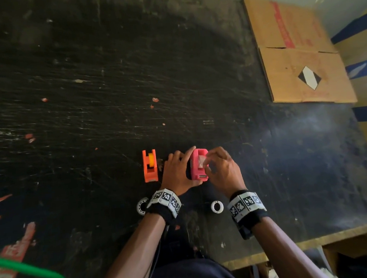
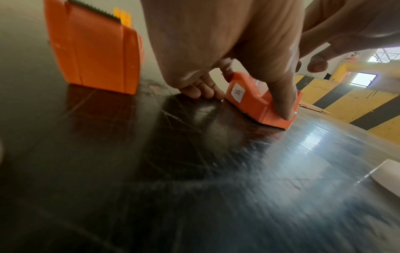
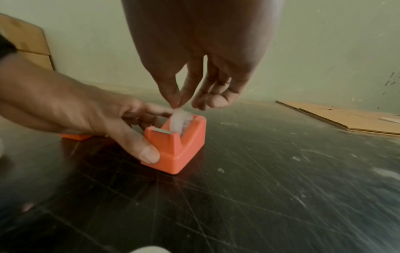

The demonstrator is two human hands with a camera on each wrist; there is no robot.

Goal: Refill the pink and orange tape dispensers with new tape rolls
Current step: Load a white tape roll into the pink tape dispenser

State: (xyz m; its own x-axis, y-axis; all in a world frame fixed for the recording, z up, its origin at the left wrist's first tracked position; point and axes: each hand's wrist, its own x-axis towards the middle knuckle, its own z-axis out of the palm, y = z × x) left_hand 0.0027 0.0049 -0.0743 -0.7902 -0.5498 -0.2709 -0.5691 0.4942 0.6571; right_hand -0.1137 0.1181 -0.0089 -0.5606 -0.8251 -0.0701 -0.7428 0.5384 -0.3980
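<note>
The pink tape dispenser (image 1: 199, 165) stands on the dark table, cutter end towards me. My left hand (image 1: 188, 167) grips it from the left, thumb on its near corner (image 3: 149, 154) and fingers behind it. A clear tape roll (image 3: 180, 122) sits in its slot. My right hand (image 3: 178, 105) pinches the top of that roll between thumb and forefinger, with the other fingers loosely curled. The orange dispenser (image 1: 150, 166) stands untouched just to the left, a yellow spool in it. In the left wrist view the pink dispenser (image 2: 259, 102) lies under my thumb and the orange dispenser (image 2: 93, 51) stands beside it.
Two white rolls lie near my wrists, one on the left (image 1: 143, 205) and one between my arms (image 1: 217, 207). Flattened cardboard (image 1: 299, 51) lies at the table's far right. A green rim (image 1: 34, 271) shows at the bottom left. The table's front edge (image 1: 298, 244) runs below my right arm.
</note>
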